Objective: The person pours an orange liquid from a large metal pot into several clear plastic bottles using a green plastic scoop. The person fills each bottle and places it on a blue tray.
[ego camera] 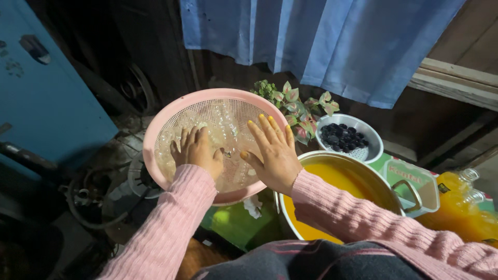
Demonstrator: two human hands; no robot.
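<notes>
Clear plastic bottles lie heaped in the round pink mesh basket, directly under my left grip, fingers curled among them, while my right grip rests flat, spread, holding nothing.

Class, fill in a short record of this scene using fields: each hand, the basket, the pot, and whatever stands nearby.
left hand: inside the basket, on clear plastic bottles
right hand: spread flat, fingers over the basket's rim
basket: pink, round, perforated, tilted
pot: metal, holds orange liquid
nearby: white colander of dark berries, leafy plant, filled bottles at right
</notes>
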